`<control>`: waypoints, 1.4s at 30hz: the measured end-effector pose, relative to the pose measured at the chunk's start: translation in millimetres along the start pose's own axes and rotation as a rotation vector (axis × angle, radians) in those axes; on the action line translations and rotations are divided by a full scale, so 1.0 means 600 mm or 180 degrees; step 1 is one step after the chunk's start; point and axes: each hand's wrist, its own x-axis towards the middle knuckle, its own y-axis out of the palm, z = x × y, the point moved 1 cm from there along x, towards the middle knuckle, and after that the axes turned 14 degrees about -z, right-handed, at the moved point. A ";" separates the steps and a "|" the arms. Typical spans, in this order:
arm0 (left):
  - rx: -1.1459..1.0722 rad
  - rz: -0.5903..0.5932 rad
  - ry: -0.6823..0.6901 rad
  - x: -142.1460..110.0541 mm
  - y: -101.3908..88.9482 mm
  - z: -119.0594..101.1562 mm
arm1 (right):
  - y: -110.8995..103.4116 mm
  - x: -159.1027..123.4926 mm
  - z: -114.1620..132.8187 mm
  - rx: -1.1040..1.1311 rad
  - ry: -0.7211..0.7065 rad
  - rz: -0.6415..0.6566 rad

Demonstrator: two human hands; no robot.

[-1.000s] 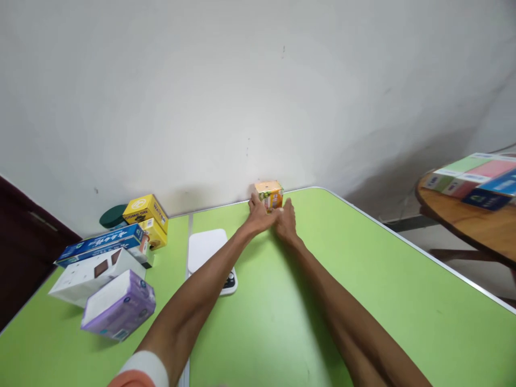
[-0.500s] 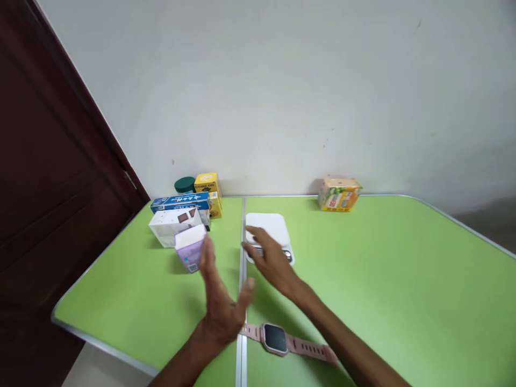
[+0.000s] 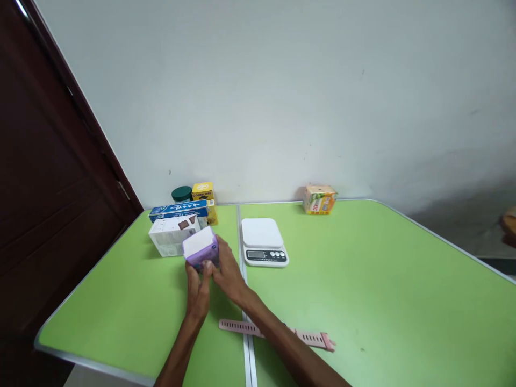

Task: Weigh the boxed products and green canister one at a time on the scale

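Note:
Both of my hands close around a small purple-and-white tissue pack (image 3: 200,244) on the left half of the table. My left hand (image 3: 197,294) grips its near lower side, the thumb pressed on the front. Around its right side wraps my right hand (image 3: 229,273). The pack is tilted, and fingers hide part of its lower face. Just behind it stands a white box (image 3: 171,232) with brown squares printed on it. A white digital kitchen scale (image 3: 263,235) lies right of my hands, its pan bare.
Blue long boxes (image 3: 179,208), a yellow box (image 3: 203,190) and a green-lidded jar (image 3: 181,193) stand at the back left. An orange-and-green box (image 3: 320,200) is by the wall. A pink-strapped watch (image 3: 236,325) lies under my right forearm. A metal seam (image 3: 241,258) divides the green table (image 3: 382,301).
Both hands have closed on the tissue pack, which has turned and shifted slightly right. My right hand has left the scale, uncovering its display. The view has shifted slightly.

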 end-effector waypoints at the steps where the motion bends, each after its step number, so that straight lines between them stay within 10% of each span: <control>1: -0.0076 0.0145 0.0052 -0.006 0.013 -0.013 | -0.021 0.005 0.002 -0.0051 0.0023 -0.0099; 9: -0.0258 0.1256 0.0808 -0.003 0.186 -0.095 | -0.218 0.074 -0.031 -0.0449 0.0297 -0.1101; 14: -0.0202 0.1417 0.0973 0.007 0.252 -0.093 | -0.255 0.086 -0.086 -0.0574 0.0377 -0.1285; 28: -0.0090 0.0754 0.0107 0.073 0.217 0.048 | -0.311 0.049 -0.178 -0.1142 0.1262 -0.2026; 42: 0.0096 0.0697 0.0360 0.063 0.212 0.042 | -0.304 0.043 -0.168 -0.1033 0.0941 -0.2055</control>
